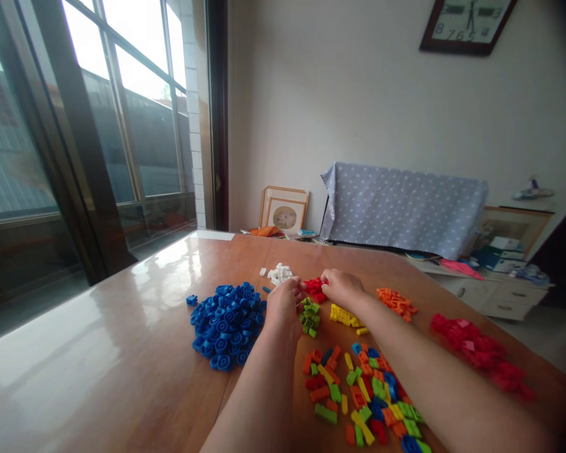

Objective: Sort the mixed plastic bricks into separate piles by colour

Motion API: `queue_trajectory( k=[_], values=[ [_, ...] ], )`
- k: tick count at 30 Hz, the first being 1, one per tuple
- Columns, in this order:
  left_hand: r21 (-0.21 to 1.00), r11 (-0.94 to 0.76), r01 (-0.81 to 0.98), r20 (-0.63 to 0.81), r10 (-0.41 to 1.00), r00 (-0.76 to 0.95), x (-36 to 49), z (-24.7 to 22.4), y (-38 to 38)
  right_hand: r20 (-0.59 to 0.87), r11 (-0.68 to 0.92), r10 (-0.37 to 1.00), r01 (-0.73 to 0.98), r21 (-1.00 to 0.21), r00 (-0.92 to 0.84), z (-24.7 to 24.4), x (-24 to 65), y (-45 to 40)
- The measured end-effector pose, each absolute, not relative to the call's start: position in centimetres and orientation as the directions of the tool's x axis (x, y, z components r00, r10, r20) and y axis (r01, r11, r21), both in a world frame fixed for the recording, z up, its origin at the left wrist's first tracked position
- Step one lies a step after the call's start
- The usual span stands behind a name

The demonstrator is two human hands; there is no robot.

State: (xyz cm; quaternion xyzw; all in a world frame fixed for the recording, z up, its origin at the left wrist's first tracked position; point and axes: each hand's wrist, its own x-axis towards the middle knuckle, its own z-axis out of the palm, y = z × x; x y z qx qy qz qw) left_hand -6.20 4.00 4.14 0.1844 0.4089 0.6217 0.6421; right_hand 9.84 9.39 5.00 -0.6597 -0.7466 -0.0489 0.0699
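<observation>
Both my hands reach over the brown table among sorted heaps of toy bricks. My left hand [283, 302] is between the blue pile [229, 324] and the green pile [309, 316], its fingers curled together near the white pieces [280, 274]; what they hold, if anything, is too small to tell. My right hand [342, 286] has its fingers closed at the right side of the small red pile [315, 289], and its fingertips hide any piece in them. Yellow bricks [343, 315] lie just below the right hand.
Mixed coloured bricks [358, 393] spread over the near part of the table [122, 377]. Orange bricks [396, 303] and a pinkish-red heap [481, 352] lie to the right. Beyond the table stand a cloth-covered object [400, 204] and framed pictures [284, 211].
</observation>
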Motion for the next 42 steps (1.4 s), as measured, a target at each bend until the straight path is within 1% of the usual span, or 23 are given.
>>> queue_trajectory(
  k=[2,5,7,10,12,14,19,23,27,31,35,38,42],
  values=[
    [0.746,0.159,-0.647,-0.290,0.952,-0.100,-6.2,4.1,4.0,0.164,0.132,0.979,0.990,-0.053,-0.122,5.2,10.6,8.2],
    [0.741,0.162,-0.652,-0.290,0.953,-0.092,-6.1,4.0,4.0,0.162,0.193,0.973,0.966,-0.170,-0.165,5.4,11.8,6.0],
    [0.736,0.162,-0.657,-0.290,0.953,-0.090,-6.0,4.1,4.0,0.146,0.266,0.961,0.929,-0.258,-0.235,5.4,12.4,4.4],
    [0.731,0.169,-0.661,-0.294,0.952,-0.082,-6.0,4.2,4.0,0.083,0.360,0.931,0.852,-0.380,-0.357,5.4,12.8,1.9],
    [0.730,0.173,-0.662,-0.299,0.951,-0.082,-6.0,4.2,4.0,0.046,0.388,0.910,0.809,-0.442,-0.412,5.3,12.7,0.5],
    [0.731,0.171,-0.661,-0.299,0.950,-0.085,-6.0,4.2,4.0,0.020,0.392,0.900,0.788,-0.475,-0.435,5.3,12.4,-0.6],
    [0.742,0.171,-0.648,-0.295,0.952,-0.086,-6.0,4.0,4.1,-0.021,0.433,0.867,0.773,-0.464,-0.498,5.5,11.5,-1.8],
    [0.746,0.164,-0.645,-0.292,0.952,-0.095,-5.9,3.9,4.2,-0.015,0.437,0.871,0.788,-0.432,-0.491,6.2,11.2,-2.5],
    [0.760,0.153,-0.632,-0.269,0.959,-0.092,-5.9,3.8,4.2,-0.073,0.458,0.843,0.784,-0.418,-0.532,6.6,9.9,-4.3],
    [0.758,0.158,-0.633,-0.279,0.956,-0.096,-5.9,3.9,4.1,-0.082,0.517,0.817,0.789,-0.331,-0.570,6.4,8.4,-5.9],
    [0.757,0.164,-0.633,-0.291,0.951,-0.101,-5.9,4.1,4.1,-0.064,0.501,0.842,0.820,-0.275,-0.536,5.8,8.0,-6.1],
    [0.755,0.166,-0.634,-0.296,0.950,-0.104,-5.9,4.1,4.1,-0.066,0.497,0.846,0.826,-0.267,-0.530,5.5,8.2,-5.9],
    [0.755,0.161,-0.636,-0.291,0.951,-0.105,-5.9,3.8,4.3,-0.090,0.478,0.847,0.824,-0.303,-0.525,5.3,8.3,-5.9]
  ],
)
